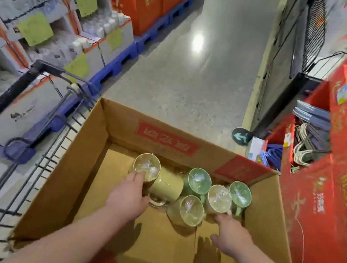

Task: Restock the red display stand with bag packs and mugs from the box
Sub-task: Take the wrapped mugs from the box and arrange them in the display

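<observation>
While gripping the yellow mug (165, 186) at the far left of the film-wrapped mugs (197, 180) in the cardboard box (91, 163) with the left hand (129, 196) and touching a pale mug (218, 199) with the right hand (230, 236) outstretched, treat as probably stiff, breakable, slippery; grasp round the body.

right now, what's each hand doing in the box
Left hand: grips the pale yellow plastic-wrapped mug.
Right hand: open, fingers touching the cream plastic-wrapped mug.
</observation>
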`<state>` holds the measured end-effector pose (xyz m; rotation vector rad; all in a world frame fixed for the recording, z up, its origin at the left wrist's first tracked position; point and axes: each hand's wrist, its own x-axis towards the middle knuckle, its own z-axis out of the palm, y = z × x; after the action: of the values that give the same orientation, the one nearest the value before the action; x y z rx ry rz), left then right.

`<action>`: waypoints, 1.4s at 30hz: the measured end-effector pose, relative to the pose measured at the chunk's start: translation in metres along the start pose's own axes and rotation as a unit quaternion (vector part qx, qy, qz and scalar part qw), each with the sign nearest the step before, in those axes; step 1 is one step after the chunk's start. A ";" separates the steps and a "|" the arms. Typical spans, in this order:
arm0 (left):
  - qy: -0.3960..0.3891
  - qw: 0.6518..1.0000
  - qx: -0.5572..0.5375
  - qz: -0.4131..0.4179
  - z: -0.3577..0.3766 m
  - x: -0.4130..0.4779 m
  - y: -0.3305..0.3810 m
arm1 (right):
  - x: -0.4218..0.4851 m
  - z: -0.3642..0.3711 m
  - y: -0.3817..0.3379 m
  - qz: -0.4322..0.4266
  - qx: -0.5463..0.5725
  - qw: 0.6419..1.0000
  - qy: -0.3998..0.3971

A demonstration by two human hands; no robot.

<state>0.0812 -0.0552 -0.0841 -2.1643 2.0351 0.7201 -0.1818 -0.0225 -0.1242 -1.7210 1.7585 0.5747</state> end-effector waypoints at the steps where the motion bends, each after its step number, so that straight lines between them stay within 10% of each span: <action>1: 0.006 1.000 -0.006 -0.006 0.001 0.006 -0.003 | 0.007 0.003 -0.001 0.003 0.008 1.000 -0.004; 22: 0.054 0.954 -0.230 -0.187 0.056 0.071 -0.041 | 0.087 0.064 -0.012 0.091 0.250 0.964 -0.021; 42: 0.061 0.961 -0.214 -0.165 0.041 0.055 -0.048 | 0.040 0.057 -0.015 0.038 0.301 0.950 0.074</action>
<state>0.1164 -0.0854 -0.1540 -2.7534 1.6069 1.0782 -0.1595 -0.0141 -0.1908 -1.2907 1.8549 -0.0759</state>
